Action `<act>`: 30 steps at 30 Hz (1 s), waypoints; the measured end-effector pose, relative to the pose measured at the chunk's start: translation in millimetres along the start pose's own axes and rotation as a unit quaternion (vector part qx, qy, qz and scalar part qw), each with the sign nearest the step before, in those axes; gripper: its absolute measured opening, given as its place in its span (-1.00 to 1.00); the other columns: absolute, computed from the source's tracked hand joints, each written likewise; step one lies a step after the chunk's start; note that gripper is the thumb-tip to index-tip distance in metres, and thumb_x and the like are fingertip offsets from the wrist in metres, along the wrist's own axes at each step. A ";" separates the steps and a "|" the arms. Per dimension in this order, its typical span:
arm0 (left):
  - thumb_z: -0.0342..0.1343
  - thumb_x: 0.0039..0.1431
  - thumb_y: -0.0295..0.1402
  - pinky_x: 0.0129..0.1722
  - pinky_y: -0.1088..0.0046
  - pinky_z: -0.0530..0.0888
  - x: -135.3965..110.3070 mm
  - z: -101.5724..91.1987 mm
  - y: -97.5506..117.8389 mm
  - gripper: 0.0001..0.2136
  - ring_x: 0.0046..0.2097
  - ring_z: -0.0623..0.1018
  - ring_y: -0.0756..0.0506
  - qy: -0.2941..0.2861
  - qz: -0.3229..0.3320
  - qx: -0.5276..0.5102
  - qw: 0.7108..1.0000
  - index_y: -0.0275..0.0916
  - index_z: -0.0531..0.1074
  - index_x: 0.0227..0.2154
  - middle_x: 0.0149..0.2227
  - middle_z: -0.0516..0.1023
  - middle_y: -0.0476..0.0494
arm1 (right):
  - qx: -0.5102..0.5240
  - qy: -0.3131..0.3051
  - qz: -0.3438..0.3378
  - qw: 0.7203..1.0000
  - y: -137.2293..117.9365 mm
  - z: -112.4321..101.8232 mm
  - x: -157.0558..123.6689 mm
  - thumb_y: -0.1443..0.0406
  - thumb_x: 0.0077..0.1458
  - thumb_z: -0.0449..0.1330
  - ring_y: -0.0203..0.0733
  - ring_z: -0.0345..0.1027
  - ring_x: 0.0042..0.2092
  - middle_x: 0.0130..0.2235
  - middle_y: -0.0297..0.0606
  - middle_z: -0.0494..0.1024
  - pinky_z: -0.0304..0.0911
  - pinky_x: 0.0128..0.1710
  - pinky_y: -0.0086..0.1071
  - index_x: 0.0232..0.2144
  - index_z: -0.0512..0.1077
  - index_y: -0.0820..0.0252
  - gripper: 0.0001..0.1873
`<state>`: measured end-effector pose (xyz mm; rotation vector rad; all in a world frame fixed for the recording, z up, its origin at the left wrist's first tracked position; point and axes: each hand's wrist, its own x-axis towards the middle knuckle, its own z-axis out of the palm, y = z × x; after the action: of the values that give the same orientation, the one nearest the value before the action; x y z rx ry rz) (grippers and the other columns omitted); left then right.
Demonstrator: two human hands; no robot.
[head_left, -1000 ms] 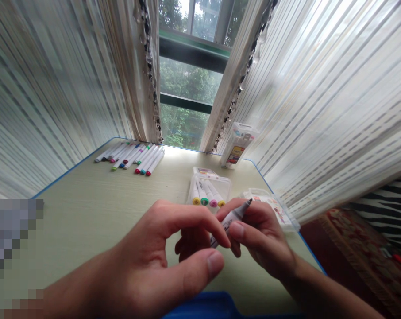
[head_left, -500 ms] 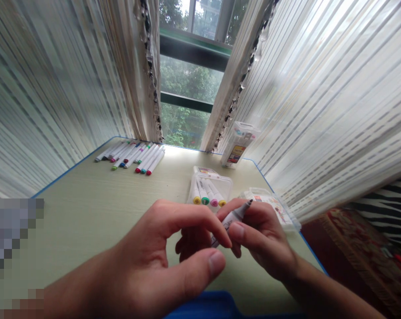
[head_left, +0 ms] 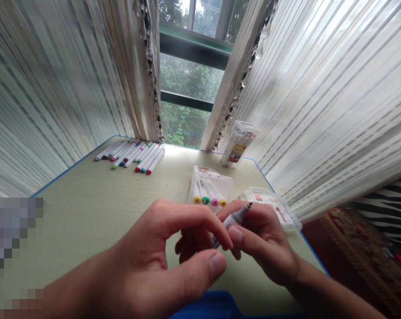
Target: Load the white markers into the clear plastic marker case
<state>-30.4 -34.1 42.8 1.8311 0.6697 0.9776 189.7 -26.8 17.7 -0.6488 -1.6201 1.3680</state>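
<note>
My right hand (head_left: 262,241) pinches an uncapped marker (head_left: 234,218) between thumb and fingers. Its dark tip points up and to the right, and the pale barrel slants down toward my left hand (head_left: 174,250). The left thumb and index finger stand apart in a loose curve, with nothing visible between them. The left index fingertip lies close to the lower barrel; whether it touches cannot be made out. Shadowed fingers partly hide the marker's rear end. Just beyond my hands, a clear plastic case (head_left: 227,182) holds several markers (head_left: 214,195) with yellow, green and pink ends.
Several white markers (head_left: 153,158) with coloured ends lie at the table's far left. A clear case (head_left: 237,146) stands upright at the back right. Another clear case (head_left: 282,212) lies behind my right hand. A blue object (head_left: 207,305) shows at the near edge of the pale green table (head_left: 97,208).
Almost nothing differs. Both hands keep their pose around the marker, with only a slight shift of the fingers.
</note>
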 end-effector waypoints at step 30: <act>0.25 0.25 -0.39 -0.40 0.67 0.52 -0.2 -0.2 0.2 -0.96 -0.43 0.53 0.04 -0.018 0.052 0.081 0.995 -0.16 0.60 -0.29 -0.47 0.54 0.07 | -0.060 -0.006 -0.027 0.998 -3.6 2.0 2.4 0.27 0.31 0.31 -0.32 0.33 -0.44 -0.42 -0.29 0.62 0.25 -0.44 -0.47 -0.26 0.65 0.21 -0.86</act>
<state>-30.7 -34.3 42.9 2.0390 0.6535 0.9799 187.4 -26.6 21.9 -0.6640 -1.7273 1.2445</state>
